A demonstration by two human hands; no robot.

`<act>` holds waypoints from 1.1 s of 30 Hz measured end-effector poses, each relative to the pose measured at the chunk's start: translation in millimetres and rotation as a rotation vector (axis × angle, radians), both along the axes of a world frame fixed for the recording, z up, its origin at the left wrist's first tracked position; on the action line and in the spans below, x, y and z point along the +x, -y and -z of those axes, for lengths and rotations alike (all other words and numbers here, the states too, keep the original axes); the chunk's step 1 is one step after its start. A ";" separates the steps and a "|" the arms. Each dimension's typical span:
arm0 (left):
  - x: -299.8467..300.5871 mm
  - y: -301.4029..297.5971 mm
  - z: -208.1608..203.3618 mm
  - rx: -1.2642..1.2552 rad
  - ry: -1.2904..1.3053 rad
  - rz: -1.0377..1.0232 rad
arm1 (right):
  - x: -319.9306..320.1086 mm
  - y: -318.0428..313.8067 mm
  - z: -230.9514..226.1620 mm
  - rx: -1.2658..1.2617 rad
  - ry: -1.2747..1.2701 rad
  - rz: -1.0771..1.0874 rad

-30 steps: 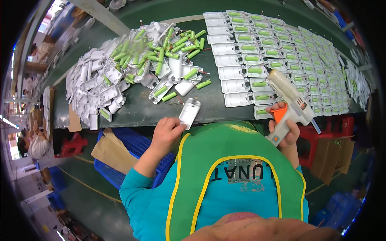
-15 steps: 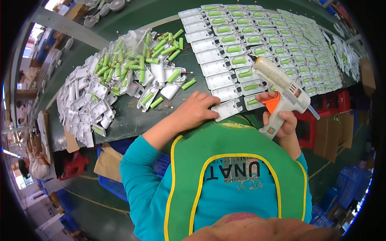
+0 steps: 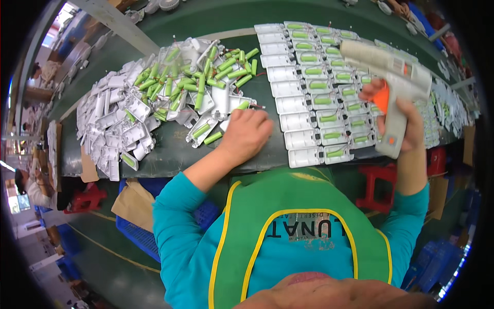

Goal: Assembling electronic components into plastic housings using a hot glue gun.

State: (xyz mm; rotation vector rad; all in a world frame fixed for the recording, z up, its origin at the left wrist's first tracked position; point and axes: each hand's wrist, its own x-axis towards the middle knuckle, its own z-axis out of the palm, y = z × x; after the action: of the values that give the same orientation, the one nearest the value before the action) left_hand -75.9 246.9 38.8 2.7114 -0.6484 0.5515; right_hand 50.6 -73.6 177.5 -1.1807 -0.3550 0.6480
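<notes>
My right hand (image 3: pixel 401 116) is wrapped round the grip of a pale hot glue gun (image 3: pixel 411 80) with an orange trigger, held above the right part of the rows. My left hand (image 3: pixel 248 135) is over the dark table at the near right edge of the heap, fingers curled down; whatever they may hold is hidden. Just beyond its knuckles lies a green battery cell (image 3: pixel 243 104). White plastic shells (image 3: pixel 303 157) lie in tidy rows right of this hand. The leftmost column of shells (image 3: pixel 295 106) has bare insides, while the neighbouring columns carry green cells with thin wires.
A large heap of loose white shells (image 3: pixel 110 121) and green cells (image 3: pixel 170 85) covers the table's left side. Below the table's near edge are a blue crate (image 3: pixel 136 234) with brown cardboard and red stools (image 3: pixel 375 188). Other people are at the far left and upper right.
My left hand has left the nearest shell of the rows and moved left to the heap's edge. The glue gun, in my right hand, has moved right and away from the leftmost columns.
</notes>
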 end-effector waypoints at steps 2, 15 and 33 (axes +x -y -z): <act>7.7 -6.3 -7.8 0.094 0.021 -0.160 | 33.8 -19.0 -27.3 -0.071 0.068 -0.031; 12.1 -6.8 -37.1 -0.374 -0.189 0.029 | 165.6 -150.1 33.3 -0.381 0.035 -0.070; -15.2 -5.9 6.7 -0.149 -0.206 -0.095 | 189.9 -169.1 87.6 -0.454 0.003 -0.163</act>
State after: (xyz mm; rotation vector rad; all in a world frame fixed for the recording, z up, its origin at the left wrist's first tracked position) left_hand -91.1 252.8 32.2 2.6214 -0.4103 0.3214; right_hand 240.5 95.5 90.0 -1.5955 -0.3168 0.8998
